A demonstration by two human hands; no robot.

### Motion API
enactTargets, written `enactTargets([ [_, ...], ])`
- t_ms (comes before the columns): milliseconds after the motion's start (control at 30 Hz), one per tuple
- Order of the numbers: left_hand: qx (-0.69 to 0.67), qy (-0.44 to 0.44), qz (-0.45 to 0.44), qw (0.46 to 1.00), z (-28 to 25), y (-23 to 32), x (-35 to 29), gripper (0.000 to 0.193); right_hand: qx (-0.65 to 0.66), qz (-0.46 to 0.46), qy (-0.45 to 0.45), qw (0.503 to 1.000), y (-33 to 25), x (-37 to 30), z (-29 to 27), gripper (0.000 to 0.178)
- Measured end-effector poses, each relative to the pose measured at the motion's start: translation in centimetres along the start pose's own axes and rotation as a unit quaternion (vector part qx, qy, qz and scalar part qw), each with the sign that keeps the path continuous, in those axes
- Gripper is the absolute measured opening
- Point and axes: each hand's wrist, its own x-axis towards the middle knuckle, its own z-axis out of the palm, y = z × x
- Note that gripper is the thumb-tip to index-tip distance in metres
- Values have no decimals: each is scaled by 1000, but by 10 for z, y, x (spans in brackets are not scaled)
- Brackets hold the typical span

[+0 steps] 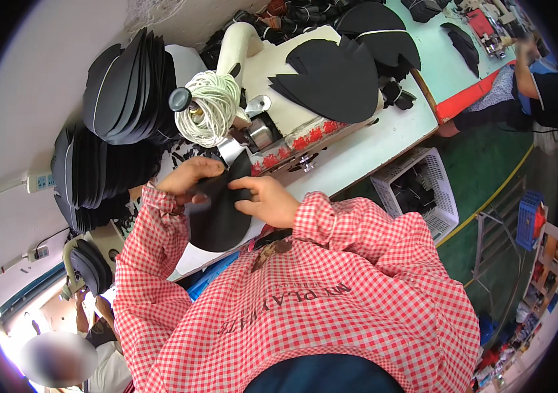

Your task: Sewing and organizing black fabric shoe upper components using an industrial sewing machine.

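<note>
A flat, rounded piece of black sheet material (221, 221) hangs at the front of a cream-coloured machine (262, 82), its upper end by a metal guide (230, 150). My left hand (193, 175) grips its left edge, with the thumb on top close to the guide. On the other side my right hand (267, 200) pinches the piece, fingers bent; their tips are partly hidden. A bundle of white cord (208, 108) hangs on the machine beside a black knob (180, 99). More cut black pieces (331, 78) lie on top of the machine.
Tall stacks of black pieces (128, 92) stand at the left, with dark scraps near the machine. A white crate (446, 190) holding black pieces sits on the right. One person (541, 92) works at the far right, another (102, 354) is at lower left.
</note>
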Motion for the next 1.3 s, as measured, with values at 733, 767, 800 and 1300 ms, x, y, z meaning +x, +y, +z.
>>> enactTargets([
  [733, 96, 1, 117, 988, -40, -4, 35, 24, 182, 25, -84, 979, -9, 21, 6, 46],
  [767, 109, 32, 108, 988, -33, -3, 34, 23, 189, 32, -77, 978, -11, 21, 3, 46],
  [800, 125, 57, 99, 986, -24, 0, 37, 23, 174, 41, -66, 982, -15, 20, -7, 44],
  [1300, 139, 33, 172, 975, 74, -6, 13, 42, -216, -125, 203, 947, -39, -32, -132, 18],
])
